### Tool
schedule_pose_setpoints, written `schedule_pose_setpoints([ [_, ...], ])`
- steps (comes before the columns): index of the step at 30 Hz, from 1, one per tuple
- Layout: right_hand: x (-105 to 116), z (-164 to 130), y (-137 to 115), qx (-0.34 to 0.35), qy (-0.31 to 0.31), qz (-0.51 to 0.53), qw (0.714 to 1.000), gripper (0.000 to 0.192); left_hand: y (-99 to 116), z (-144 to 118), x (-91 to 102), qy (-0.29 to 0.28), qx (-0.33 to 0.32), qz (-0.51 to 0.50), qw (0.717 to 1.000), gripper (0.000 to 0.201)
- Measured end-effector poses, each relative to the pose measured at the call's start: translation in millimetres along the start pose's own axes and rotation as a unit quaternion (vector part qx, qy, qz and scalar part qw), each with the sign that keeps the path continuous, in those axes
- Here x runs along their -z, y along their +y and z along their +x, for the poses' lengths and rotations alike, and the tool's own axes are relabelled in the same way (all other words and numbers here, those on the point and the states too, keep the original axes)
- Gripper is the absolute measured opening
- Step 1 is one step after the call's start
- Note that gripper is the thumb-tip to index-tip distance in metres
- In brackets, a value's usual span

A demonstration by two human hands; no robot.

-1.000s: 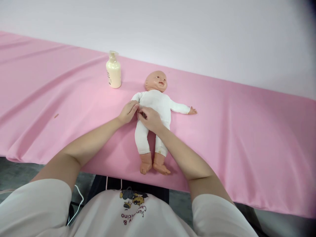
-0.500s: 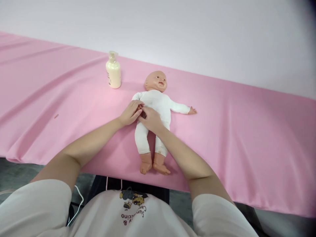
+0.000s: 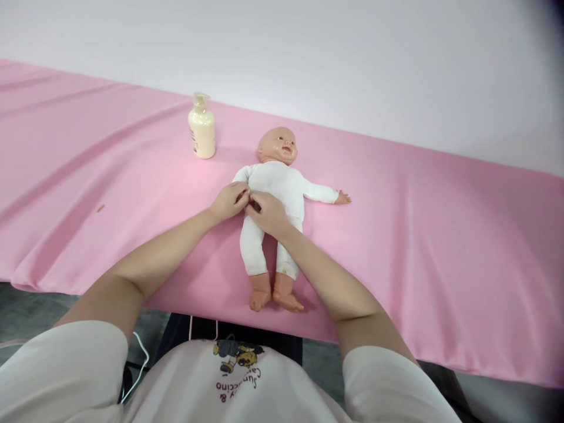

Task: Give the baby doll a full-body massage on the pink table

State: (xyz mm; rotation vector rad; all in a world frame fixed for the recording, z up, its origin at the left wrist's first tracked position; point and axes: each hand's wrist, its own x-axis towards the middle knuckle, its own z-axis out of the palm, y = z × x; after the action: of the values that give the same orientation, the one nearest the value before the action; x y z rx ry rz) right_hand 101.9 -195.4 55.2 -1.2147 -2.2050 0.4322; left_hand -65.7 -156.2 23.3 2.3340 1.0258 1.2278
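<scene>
1. Surroundings: a table (image 3: pixel 440 247) draped in pink cloth runs across the view, with a plain pale wall behind it. A cream plastic pump bottle (image 3: pixel 202 130) stands upright near the far edge, well apart from the hands and to the left of the doll's head. A small brown speck (image 3: pixel 101 207) lies on the cloth far to the left. Nothing lies between the person and the doll; only the person's own forearms cross the near edge of the table.
2. Thing in hand: a plastic baby doll in a white soft bodysuit (image 3: pixel 277 194) lies face up on the cloth, close to the near edge.
3. Orientation: the doll's long axis runs away from the person, head toward the wall, bare feet toward the near edge, tilted slightly to the right at the feet. One arm sticks out flat to the right; the other is covered by the hands.
4. Hands: the left hand (image 3: pixel 229 201) and right hand (image 3: pixel 268 211) are together, fingertips meeting at the doll's side near the covered arm. Both appear pinched on the white fabric or the arm there; which one cannot be told, and the grip itself is hidden.
5. Change from half a second ago: the left hand's fingers have curled in a little, sitting slightly higher on the doll; the doll, bottle and right hand have barely shifted.
</scene>
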Motion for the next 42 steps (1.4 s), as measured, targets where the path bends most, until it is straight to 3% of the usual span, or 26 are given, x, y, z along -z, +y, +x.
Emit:
schedule_pose_setpoints([
  [5,-0.3,0.4,1.3,0.006,-0.004,-0.007,1.000,0.014,-0.6,-0.8,3.4,0.004,0.007,0.024,1.000,0.022],
  [8,0.0,0.5,1.3,0.007,-0.009,0.002,1.000,0.013,-5.1,-2.0,5.9,0.021,0.020,0.005,1.000,0.007],
  [12,0.1,0.5,1.6,0.014,-0.012,0.013,1.000,0.016,-19.8,-1.0,12.0,0.071,0.038,-0.027,0.996,0.023],
  [20,-0.1,2.2,2.3,0.011,-0.024,0.018,1.000,0.014,-60.3,4.8,43.6,0.187,0.080,0.005,0.979,0.018],
  [29,-0.3,3.1,3.2,0.005,-0.032,0.013,0.999,0.014,-100.5,2.9,69.9,0.188,0.150,0.057,0.969,0.014],
  [42,-1.5,3.9,3.8,0.012,-0.035,0.003,0.999,0.015,-104.4,3.9,73.9,0.142,0.227,0.131,0.955,0.022],
])
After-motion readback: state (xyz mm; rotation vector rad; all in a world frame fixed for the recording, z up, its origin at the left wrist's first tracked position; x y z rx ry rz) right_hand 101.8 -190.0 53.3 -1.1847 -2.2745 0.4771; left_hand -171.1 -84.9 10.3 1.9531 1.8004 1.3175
